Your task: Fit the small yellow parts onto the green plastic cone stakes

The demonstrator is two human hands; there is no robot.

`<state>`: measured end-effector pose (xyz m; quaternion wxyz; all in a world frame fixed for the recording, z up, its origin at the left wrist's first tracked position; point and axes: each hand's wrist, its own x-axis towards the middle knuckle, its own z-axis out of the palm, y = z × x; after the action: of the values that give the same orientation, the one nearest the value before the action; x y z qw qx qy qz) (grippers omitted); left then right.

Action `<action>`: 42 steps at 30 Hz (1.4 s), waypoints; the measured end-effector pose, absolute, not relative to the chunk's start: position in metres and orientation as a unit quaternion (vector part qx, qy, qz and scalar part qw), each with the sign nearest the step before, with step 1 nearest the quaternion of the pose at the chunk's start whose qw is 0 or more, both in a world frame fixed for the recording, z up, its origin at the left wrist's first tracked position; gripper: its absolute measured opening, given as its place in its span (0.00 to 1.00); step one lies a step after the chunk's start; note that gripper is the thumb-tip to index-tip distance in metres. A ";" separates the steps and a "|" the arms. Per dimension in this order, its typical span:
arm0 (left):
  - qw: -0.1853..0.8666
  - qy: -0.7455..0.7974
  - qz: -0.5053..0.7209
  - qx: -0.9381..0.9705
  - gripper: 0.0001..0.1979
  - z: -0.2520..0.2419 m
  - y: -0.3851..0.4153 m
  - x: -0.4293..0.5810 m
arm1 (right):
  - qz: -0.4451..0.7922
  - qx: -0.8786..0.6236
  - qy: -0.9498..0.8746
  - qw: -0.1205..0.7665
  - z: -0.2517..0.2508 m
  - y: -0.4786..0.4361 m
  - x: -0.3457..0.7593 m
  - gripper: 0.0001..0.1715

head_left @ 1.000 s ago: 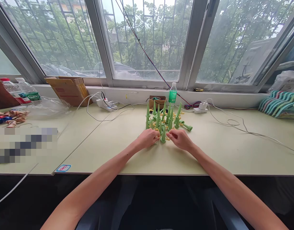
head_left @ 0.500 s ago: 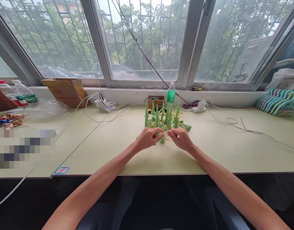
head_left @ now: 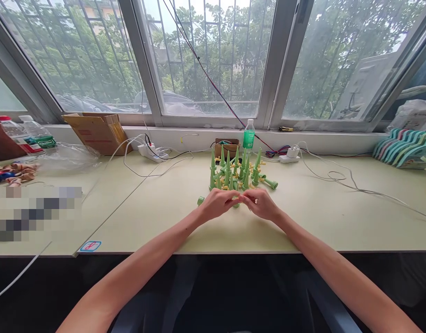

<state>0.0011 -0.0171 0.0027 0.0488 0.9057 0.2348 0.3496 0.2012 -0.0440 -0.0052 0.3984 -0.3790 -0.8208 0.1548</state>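
My left hand and my right hand meet over the front of the table, fingertips touching in a pinch. Whatever sits between the fingers is too small and too covered to make out. Just below the fingertips shows the lower end of a green plastic spike. Behind my hands stand several green cone-shaped plastic spikes with small yellow valve-like pieces on them. One green spike lies on its side at the right of the group, and a green cap-like end shows beside my left hand.
A bottle of green liquid and a small brown box stand behind the spikes. Power strips with loose white cables lie along the back. At left are a cardboard box and bottles; hangers are at right.
My two hands have come together, closing the small gap between their fingertips. The green cap-like end beside my left hand shows more fully. The standing spikes have stayed in place.
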 end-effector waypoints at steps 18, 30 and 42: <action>0.107 0.326 0.421 0.840 0.14 0.005 -0.016 0.005 | 0.122 -0.454 -0.708 0.527 -0.001 -0.042 0.201 0.17; 0.207 0.342 0.322 0.858 0.09 0.001 -0.020 0.009 | 0.104 -0.459 -0.709 0.526 -0.002 -0.041 0.202 0.16; 0.265 0.367 0.441 0.775 0.10 0.011 -0.020 0.009 | 0.076 -0.438 -0.751 0.489 0.000 -0.044 0.201 0.18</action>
<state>0.0087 -0.0197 0.0109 0.2650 0.7747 0.3670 0.4415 0.2012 -0.0439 -0.0001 0.4888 -0.4378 -0.7507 0.0763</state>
